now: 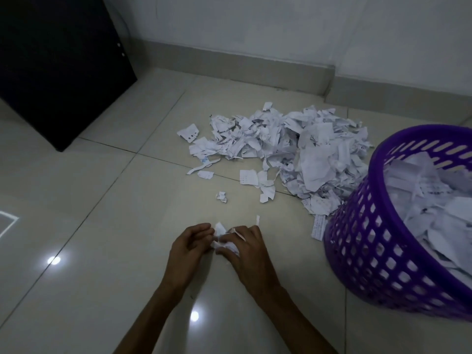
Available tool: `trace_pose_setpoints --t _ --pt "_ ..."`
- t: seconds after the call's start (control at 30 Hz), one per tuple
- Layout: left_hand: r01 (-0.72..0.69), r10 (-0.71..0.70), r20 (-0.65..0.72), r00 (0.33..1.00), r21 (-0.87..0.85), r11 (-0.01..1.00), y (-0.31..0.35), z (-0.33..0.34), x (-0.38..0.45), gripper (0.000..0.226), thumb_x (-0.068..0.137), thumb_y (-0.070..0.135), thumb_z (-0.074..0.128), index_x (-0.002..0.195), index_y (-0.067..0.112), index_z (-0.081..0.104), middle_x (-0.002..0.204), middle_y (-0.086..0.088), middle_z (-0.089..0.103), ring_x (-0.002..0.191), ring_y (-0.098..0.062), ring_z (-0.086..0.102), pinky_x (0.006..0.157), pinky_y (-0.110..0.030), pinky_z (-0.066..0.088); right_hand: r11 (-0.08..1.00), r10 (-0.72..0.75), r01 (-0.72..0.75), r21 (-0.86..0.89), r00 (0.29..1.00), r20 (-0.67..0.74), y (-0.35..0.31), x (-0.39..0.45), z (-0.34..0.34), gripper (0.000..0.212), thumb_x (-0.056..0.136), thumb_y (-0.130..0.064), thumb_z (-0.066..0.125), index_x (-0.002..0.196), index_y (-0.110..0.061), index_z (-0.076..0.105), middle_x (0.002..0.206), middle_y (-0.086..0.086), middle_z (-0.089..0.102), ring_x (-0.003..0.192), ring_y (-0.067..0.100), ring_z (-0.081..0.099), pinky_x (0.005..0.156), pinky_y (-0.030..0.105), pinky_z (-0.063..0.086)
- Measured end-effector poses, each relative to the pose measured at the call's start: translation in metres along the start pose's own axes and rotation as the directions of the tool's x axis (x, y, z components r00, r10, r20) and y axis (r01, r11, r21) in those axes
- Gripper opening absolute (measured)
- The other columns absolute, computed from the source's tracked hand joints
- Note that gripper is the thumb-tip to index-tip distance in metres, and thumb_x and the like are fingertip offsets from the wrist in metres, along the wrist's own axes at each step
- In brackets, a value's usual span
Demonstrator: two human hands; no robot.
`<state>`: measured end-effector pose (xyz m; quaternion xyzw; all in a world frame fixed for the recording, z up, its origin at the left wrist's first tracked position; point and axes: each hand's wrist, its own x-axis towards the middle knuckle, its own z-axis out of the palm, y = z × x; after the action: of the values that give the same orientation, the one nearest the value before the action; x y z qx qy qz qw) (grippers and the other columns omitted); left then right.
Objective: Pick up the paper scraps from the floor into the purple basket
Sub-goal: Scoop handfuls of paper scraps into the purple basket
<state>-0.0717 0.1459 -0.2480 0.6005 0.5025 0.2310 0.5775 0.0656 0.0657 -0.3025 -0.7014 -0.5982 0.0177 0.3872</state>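
Observation:
A large heap of torn white paper scraps (288, 146) lies on the tiled floor near the wall. To its right stands the purple basket (378, 254), partly filled with scraps. Low in the middle of the view, my left hand (189, 246) and my right hand (247, 254) meet over a small bunch of white scraps (224, 242), fingers of both curled round it just above the floor. A thin strip (257, 220) lies just beyond my right hand, and one crumpled scrap (221, 196) sits alone further out.
A dark cabinet (58, 67) stands at the back left. The grey skirting (242, 72) and wall run along the far side. Loose scraps (249, 177) trail from the heap toward me, and a written slip (318, 227) leans against the basket's foot.

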Motion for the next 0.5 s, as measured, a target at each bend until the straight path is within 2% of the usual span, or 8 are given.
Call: trace_pose_setpoints --t 0.07,0.13,0.2,0.27,0.3,0.37,0.43,0.5 --pt "0.033 -0.033 -0.008 0.999 -0.027 0.999 0.001 0.002 -0.003 0.026 0.089 0.013 0.068 0.114 0.018 0.067 0.109 0.004 0.071 0.101 -0.008 0.067 0.094 -0.030 0.053 0.995 -0.091 0.090 -0.033 0.995 -0.031 0.002 0.000 0.001 0.012 0.089 -0.025 0.065 0.085 -0.018 0.073 0.092 -0.004 0.068 0.087 0.014 0.051 0.081 0.028 0.043" --pt "0.068 -0.068 0.006 0.998 -0.038 0.997 0.007 0.001 -0.005 0.024 0.090 0.017 0.068 0.113 0.021 0.067 0.111 0.001 0.070 0.103 -0.015 0.066 0.090 -0.033 0.054 0.996 0.051 -0.053 0.069 0.998 0.021 0.003 0.005 -0.004 0.013 0.087 -0.028 0.064 0.082 -0.019 0.071 0.086 -0.004 0.067 0.084 0.014 0.051 0.084 0.031 0.042" --pt "0.083 -0.082 0.018 0.996 -0.054 0.995 0.020 0.002 -0.008 0.021 0.092 0.019 0.065 0.112 0.022 0.067 0.111 -0.002 0.070 0.099 -0.019 0.068 0.084 -0.031 0.055 0.947 0.256 -0.265 0.179 0.964 0.075 0.002 0.014 -0.014 0.008 0.085 -0.028 0.070 0.080 -0.022 0.071 0.084 -0.006 0.068 0.083 0.014 0.056 0.083 0.033 0.044" --pt "0.079 -0.077 0.028 0.997 -0.090 0.993 0.039 0.003 -0.011 0.019 0.094 0.019 0.062 0.112 0.021 0.065 0.110 -0.002 0.070 0.095 -0.020 0.069 0.081 -0.031 0.055 0.796 0.503 -0.485 0.362 0.863 0.051 -0.006 0.028 -0.032 0.007 0.083 -0.025 0.075 0.078 -0.024 0.071 0.084 -0.010 0.071 0.082 0.008 0.063 0.079 0.030 0.049" --pt "0.064 -0.060 0.036 0.998 -0.100 0.993 0.053 0.004 -0.012 0.019 0.095 0.020 0.061 0.113 0.021 0.065 0.110 0.000 0.070 0.094 -0.020 0.070 0.081 -0.032 0.055 0.706 0.592 -0.543 0.454 0.805 0.040 -0.013 0.038 -0.047 0.006 0.083 -0.026 0.077 0.079 -0.023 0.072 0.084 -0.011 0.072 0.081 0.004 0.065 0.076 0.025 0.049" --pt "0.035 -0.030 0.062 0.998 -0.087 0.996 0.078 0.008 -0.010 0.019 0.095 0.023 0.060 0.114 0.023 0.064 0.109 0.003 0.070 0.092 -0.017 0.070 0.080 -0.030 0.056 0.611 0.658 -0.572 0.547 0.752 0.052 -0.023 0.065 -0.069 0.009 0.083 -0.031 0.077 0.085 -0.022 0.073 0.089 -0.012 0.072 0.086 0.000 0.065 0.077 0.019 0.049" --pt "0.014 -0.005 0.076 0.997 -0.111 0.994 0.107 0.014 -0.015 0.021 0.096 0.025 0.060 0.116 0.023 0.064 0.109 0.005 0.071 0.092 -0.015 0.071 0.080 -0.029 0.056 0.539 0.670 -0.555 0.634 0.738 0.078 -0.039 0.088 -0.095 0.010 0.085 -0.032 0.076 0.090 -0.024 0.072 0.096 -0.012 0.071 0.094 0.003 0.065 0.083 0.019 0.051" --pt "-0.006 0.020 0.090 0.996 -0.151 0.989 0.136 0.023 -0.018 0.022 0.096 0.026 0.059 0.117 0.022 0.064 0.109 0.006 0.071 0.092 -0.016 0.071 0.082 -0.031 0.056 0.444 0.693 -0.537 0.717 0.713 0.105 -0.056 0.111 -0.120 0.009 0.086 -0.033 0.074 0.093 -0.028 0.070 0.101 -0.011 0.070 0.097 0.004 0.065 0.080 0.016 0.052"
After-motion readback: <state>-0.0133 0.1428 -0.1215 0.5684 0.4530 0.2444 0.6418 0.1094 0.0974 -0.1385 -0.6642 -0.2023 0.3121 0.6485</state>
